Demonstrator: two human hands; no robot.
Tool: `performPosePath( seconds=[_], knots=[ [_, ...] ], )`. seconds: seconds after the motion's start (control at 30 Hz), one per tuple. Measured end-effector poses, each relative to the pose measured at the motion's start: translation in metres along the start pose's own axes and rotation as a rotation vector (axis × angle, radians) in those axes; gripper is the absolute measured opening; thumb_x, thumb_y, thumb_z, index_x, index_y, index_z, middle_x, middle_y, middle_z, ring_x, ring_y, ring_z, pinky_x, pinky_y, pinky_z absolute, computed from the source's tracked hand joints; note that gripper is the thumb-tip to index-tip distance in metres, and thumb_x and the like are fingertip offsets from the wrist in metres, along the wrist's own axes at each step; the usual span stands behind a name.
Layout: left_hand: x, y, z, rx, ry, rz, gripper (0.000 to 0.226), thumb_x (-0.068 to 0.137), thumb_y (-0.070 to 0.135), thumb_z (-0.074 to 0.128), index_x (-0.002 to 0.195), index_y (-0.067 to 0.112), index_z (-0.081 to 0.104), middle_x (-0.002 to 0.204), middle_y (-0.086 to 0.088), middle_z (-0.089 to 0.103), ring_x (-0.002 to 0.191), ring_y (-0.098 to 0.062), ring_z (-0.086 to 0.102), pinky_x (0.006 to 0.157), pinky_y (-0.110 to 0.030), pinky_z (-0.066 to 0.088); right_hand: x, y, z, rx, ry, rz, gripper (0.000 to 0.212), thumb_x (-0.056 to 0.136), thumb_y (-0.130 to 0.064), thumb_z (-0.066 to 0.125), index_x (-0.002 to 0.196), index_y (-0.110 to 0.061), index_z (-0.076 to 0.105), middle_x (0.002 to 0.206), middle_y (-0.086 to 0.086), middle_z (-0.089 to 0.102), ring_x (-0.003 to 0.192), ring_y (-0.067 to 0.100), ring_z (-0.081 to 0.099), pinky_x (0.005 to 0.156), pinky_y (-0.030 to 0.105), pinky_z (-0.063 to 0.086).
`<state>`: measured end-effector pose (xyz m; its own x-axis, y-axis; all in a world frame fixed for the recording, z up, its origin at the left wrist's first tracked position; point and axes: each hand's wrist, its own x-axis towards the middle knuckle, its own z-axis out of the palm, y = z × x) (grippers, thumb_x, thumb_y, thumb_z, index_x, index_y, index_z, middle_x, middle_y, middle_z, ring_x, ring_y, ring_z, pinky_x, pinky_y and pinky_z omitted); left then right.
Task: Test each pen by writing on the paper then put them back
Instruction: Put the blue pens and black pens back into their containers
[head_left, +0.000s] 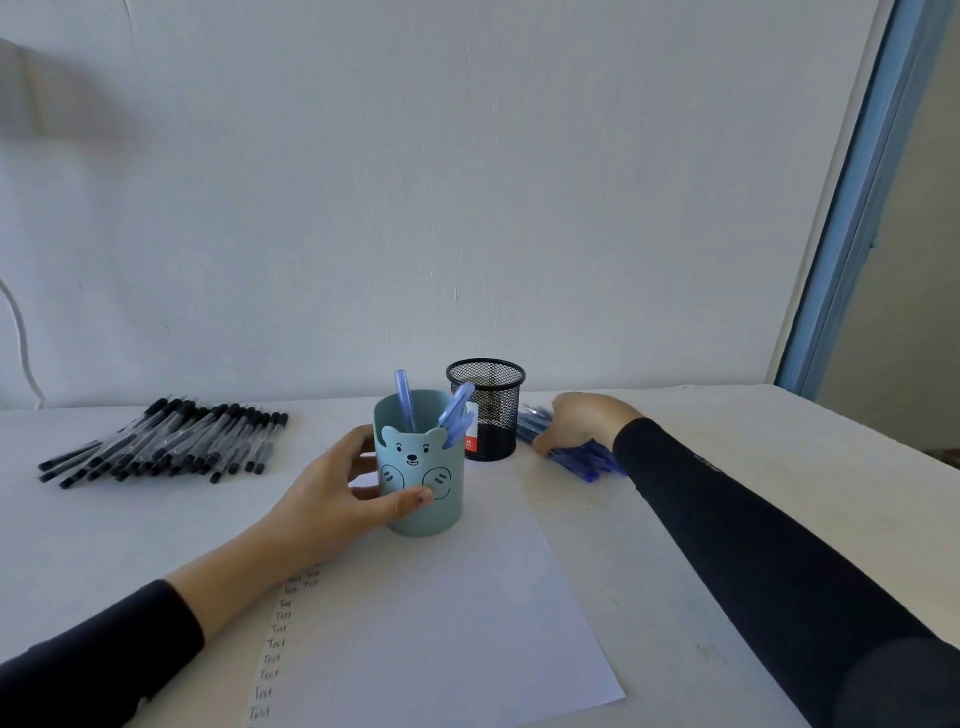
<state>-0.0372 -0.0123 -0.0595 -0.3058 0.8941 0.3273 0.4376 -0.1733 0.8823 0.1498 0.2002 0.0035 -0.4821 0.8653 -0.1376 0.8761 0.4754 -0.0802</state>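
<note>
My left hand (340, 488) grips a teal bear-faced pen cup (423, 470) that stands on the top edge of the white paper (441, 613). Three blue pens (452, 413) stick out of the cup. The paper's left margin carries a column of handwritten "Test" words (272, 644). My right hand (584, 418) rests on a pile of blue pens (587, 457) lying on the table to the right; whether its fingers hold one is hidden.
A black mesh pen cup (488, 410) stands just behind the teal one. A long row of black capped pens (166, 441) lies at the far left. The white table meets the wall behind; a blue door frame (852, 208) is at right.
</note>
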Motion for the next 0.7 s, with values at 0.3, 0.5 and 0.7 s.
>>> performPosePath(
  seconds=[0.3, 0.5, 0.7],
  knots=[
    [0.0, 0.002, 0.003, -0.025, 0.009, 0.015, 0.064, 0.061, 0.033, 0.082, 0.119, 0.026, 0.057, 0.11, 0.014, 0.07, 0.105, -0.002, 0.064, 0.076, -0.019, 0.056, -0.001, 0.013, -0.003, -0.039, -0.048, 0.038, 0.036, 0.084, -0.047, 0.062, 0.085, -0.012, 0.054, 0.083, 0.005, 0.055, 0.075, 0.023, 0.053, 0.064, 0.028, 0.04],
    [0.0, 0.001, 0.002, -0.027, 0.01, 0.023, 0.065, 0.063, 0.04, 0.085, 0.12, 0.026, 0.057, 0.111, 0.012, 0.07, 0.105, -0.001, 0.064, 0.077, -0.019, 0.056, -0.004, 0.023, 0.006, 0.027, 0.02, 0.014, 0.032, 0.083, -0.03, 0.064, 0.068, -0.012, 0.042, 0.064, 0.003, 0.044, 0.053, 0.019, 0.04, 0.05, 0.024, 0.028],
    [0.0, 0.001, 0.001, -0.013, 0.006, 0.019, 0.069, 0.062, 0.046, 0.086, 0.122, 0.028, 0.056, 0.111, 0.012, 0.07, 0.106, -0.003, 0.064, 0.077, -0.02, 0.056, -0.01, 0.031, 0.013, 0.08, 0.051, -0.042, 0.034, 0.082, -0.033, 0.069, 0.074, -0.013, 0.044, 0.075, 0.002, 0.047, 0.06, 0.016, 0.042, 0.052, 0.027, 0.031]
  ],
)
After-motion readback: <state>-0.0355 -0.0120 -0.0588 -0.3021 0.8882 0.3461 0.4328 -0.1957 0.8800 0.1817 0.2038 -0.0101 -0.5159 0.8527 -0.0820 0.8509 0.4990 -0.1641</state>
